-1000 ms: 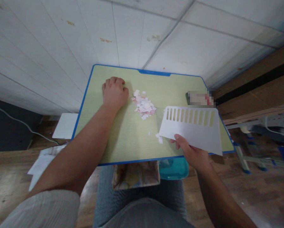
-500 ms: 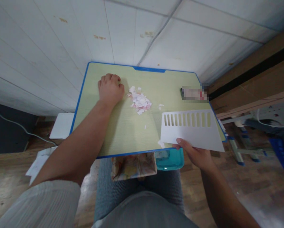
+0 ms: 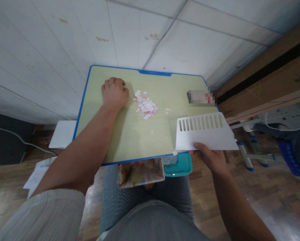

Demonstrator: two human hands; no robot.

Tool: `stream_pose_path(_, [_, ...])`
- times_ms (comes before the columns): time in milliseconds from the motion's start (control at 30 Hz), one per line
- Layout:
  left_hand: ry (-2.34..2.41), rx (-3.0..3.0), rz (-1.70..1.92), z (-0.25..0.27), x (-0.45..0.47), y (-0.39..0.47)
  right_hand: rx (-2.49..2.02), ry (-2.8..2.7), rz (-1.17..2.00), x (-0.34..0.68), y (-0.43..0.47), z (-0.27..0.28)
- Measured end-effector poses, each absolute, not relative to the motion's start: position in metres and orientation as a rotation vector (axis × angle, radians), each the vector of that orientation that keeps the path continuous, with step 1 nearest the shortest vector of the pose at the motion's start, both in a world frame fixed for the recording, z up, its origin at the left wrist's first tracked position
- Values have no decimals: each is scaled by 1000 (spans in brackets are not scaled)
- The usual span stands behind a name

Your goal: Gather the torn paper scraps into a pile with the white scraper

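Note:
My right hand (image 3: 211,157) grips a thin white sheet (image 3: 205,139) with a row of slots along its far edge, thumb on top and fingers underneath. The sheet is held over the front right of the table (image 3: 129,140). My left hand (image 3: 115,92) rests on the far left of the tabletop, its fingers curled in loosely and its palm hidden. Just right of it lies a pile of torn paper scraps (image 3: 146,106). Single scraps lie apart, one small scrap (image 3: 175,153) at the front edge by the sheet.
Below the front edge are a patterned open box (image 3: 142,182) and a teal bin (image 3: 182,165). A blurred-out item (image 3: 202,97) lies at the table's far right. Behind stands a white wall (image 3: 129,36) with a cable. Brown cartons (image 3: 260,73) rise on the right.
The white sheet has shifted and turned slightly, its left edge moving right, away from the scrap at the front edge. My left hand stays in place on the table.

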State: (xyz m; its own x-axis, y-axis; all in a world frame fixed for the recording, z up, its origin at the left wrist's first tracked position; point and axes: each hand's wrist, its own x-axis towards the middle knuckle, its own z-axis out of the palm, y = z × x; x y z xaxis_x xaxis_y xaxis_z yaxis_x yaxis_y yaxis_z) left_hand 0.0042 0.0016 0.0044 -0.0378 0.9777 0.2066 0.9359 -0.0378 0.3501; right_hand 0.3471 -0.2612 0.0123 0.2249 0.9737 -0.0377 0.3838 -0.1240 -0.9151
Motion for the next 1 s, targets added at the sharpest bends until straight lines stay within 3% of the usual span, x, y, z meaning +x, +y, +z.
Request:
stream_pose_path(267, [2092,2083,647,-2,2,5,-1700,-1279,909,348,-261,11])
stream_pose_path(700, [2088,2053,662,-1,2,6,-1682,-1228,697,323,-233,-16])
stream_pose_path(1000, [2081,2040,638,4,4,2,-1693,-1319,704,314,-232,-3])
